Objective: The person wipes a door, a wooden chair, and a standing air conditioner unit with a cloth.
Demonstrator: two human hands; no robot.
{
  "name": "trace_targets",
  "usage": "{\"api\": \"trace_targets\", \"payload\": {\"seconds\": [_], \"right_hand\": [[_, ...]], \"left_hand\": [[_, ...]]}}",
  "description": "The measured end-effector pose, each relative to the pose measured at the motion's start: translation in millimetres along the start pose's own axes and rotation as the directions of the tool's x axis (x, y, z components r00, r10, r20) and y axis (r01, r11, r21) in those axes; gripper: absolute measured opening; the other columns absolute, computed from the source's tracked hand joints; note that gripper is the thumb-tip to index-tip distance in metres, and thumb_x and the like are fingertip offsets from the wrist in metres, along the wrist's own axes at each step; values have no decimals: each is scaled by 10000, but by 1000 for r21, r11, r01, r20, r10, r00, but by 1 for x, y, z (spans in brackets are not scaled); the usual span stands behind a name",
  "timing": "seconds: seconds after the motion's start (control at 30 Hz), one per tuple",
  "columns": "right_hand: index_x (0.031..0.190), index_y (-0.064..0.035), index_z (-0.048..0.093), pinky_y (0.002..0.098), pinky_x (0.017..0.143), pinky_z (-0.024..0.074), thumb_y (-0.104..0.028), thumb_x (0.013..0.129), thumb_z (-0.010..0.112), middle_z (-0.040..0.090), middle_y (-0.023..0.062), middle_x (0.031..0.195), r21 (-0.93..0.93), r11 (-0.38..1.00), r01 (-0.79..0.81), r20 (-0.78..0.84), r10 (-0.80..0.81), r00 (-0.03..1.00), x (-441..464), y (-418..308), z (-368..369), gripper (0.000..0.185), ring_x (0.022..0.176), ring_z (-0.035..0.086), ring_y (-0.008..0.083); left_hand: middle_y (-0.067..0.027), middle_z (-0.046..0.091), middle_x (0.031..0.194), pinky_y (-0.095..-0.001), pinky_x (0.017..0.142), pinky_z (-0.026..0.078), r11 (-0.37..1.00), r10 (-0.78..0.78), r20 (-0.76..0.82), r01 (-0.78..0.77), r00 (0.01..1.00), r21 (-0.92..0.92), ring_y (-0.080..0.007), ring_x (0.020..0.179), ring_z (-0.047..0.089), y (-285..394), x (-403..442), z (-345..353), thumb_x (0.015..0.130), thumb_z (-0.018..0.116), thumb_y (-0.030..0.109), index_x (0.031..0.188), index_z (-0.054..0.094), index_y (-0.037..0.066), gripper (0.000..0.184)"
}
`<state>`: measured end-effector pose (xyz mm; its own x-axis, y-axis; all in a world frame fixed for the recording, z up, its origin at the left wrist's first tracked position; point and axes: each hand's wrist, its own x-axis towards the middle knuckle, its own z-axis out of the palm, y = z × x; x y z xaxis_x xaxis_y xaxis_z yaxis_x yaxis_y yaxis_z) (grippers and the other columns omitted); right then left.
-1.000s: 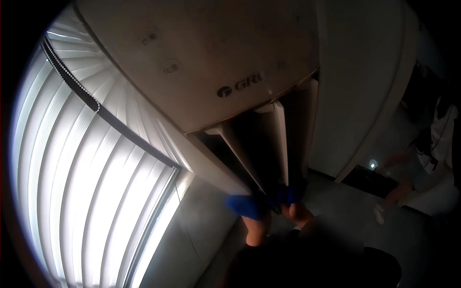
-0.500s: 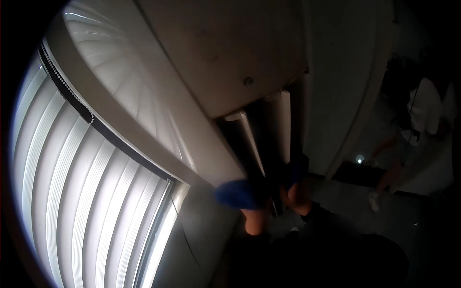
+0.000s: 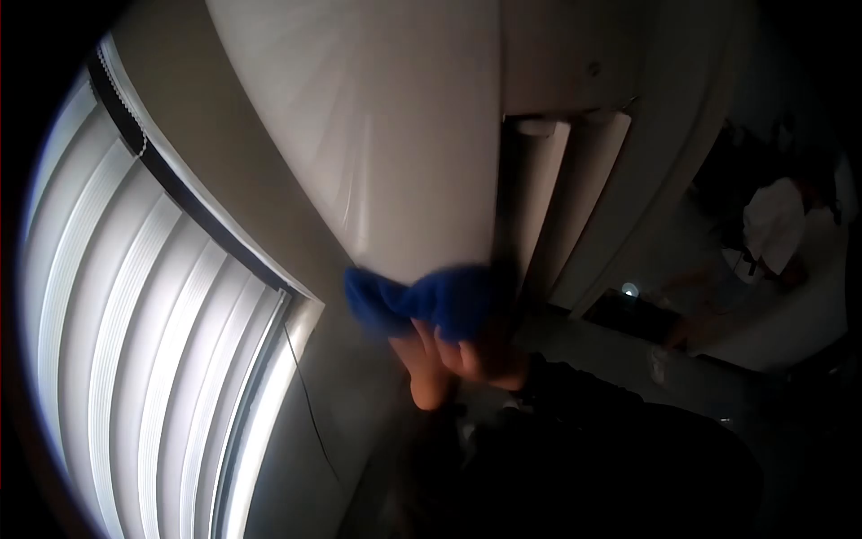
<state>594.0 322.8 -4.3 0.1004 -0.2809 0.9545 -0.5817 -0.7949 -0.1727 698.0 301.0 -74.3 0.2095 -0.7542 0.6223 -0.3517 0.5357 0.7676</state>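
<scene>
A blue cloth (image 3: 458, 301) is bunched at the near end of a pale, glossy surface (image 3: 413, 180). My left hand (image 3: 420, 368) is closed on the cloth's left part. Close beside it, my right hand (image 3: 480, 355) grips the right part, fingers curled into the fabric. Both hands are dim and somewhat blurred, and the cloth hides some of the fingertips. Whether the cloth presses on the surface or only hangs at its edge, I cannot tell.
Bright striped blinds (image 3: 144, 332) with a bead chain fill the left side. Right of the pale surface, long light panels (image 3: 584, 189) stand over a dark gap. Farther right, a person in a white top (image 3: 774, 225) bends near a small light (image 3: 630, 289).
My hands have come together and shifted left, bringing the blue cloth from the dark gap to the pale surface's near end. My view has turned, and the person at right bends lower.
</scene>
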Motion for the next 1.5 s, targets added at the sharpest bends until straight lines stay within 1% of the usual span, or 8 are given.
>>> {"api": "trace_targets", "payload": {"seconds": [0.1,0.27,0.63,1.0,1.03,1.17,1.3,1.5], "right_hand": [[1073,-136,574,417,876,381,-220,795,654,587,50,988,-111,994,15,150,2,989,-18,14,14,301,934,548,208],[1039,-150,606,354,970,326,-220,824,570,611,21,1050,-276,934,228,484,-70,872,-98,34,32,229,1038,535,163],[1165,-14,537,303,1043,332,-100,802,511,598,102,1110,118,983,141,764,-181,619,-144,77,95,374,1152,508,208],[1084,-7,585,360,910,417,-11,798,478,602,153,1098,318,627,-711,948,-222,228,-198,350,13,306,1064,542,309],[1096,10,576,353,906,423,9,805,469,598,169,1120,236,558,-795,972,-148,184,-200,380,4,310,1074,545,314],[1104,48,570,271,841,440,-32,841,538,652,110,1013,-100,397,-912,995,13,-103,-137,489,3,277,930,589,156],[1113,32,584,260,783,446,-41,837,564,629,43,957,152,9,-988,947,284,148,-21,534,24,286,857,565,114],[1327,64,364,305,986,366,-23,871,557,508,158,1264,667,295,-685,555,417,720,89,490,46,503,1149,498,218]], "left_hand": [[-266,428,1269,-453,868,389,929,241,-102,-198,965,312,-415,1052,486,-9,10,15,958,360,404,1362,275,-55,617],[-275,406,1303,-421,871,396,967,-251,-106,243,962,-81,-389,1091,484,-110,-74,36,948,393,355,1336,317,-49,565],[-223,455,1278,-408,945,387,777,-618,158,568,770,270,-348,1161,471,-219,-189,105,930,437,258,1279,409,-24,450],[-229,575,1119,-404,904,417,773,-635,-55,634,771,-38,-340,1067,545,-231,-209,296,967,329,306,1208,488,-25,439],[-195,604,957,-395,802,442,419,-907,-48,907,417,-33,-309,904,583,-178,-129,291,970,325,285,1097,534,-38,406],[-207,580,1074,-371,894,410,710,-649,-305,699,697,84,-322,1007,558,-165,-33,317,949,373,199,1200,462,-42,359],[-207,581,1053,-367,854,432,873,-215,-279,312,936,376,-299,965,564,-176,27,322,892,381,146,1160,480,-91,371],[-205,572,1094,-361,893,423,973,70,-213,-19,975,231,-333,986,555,-96,163,316,806,460,56,1105,529,-84,337]]}}
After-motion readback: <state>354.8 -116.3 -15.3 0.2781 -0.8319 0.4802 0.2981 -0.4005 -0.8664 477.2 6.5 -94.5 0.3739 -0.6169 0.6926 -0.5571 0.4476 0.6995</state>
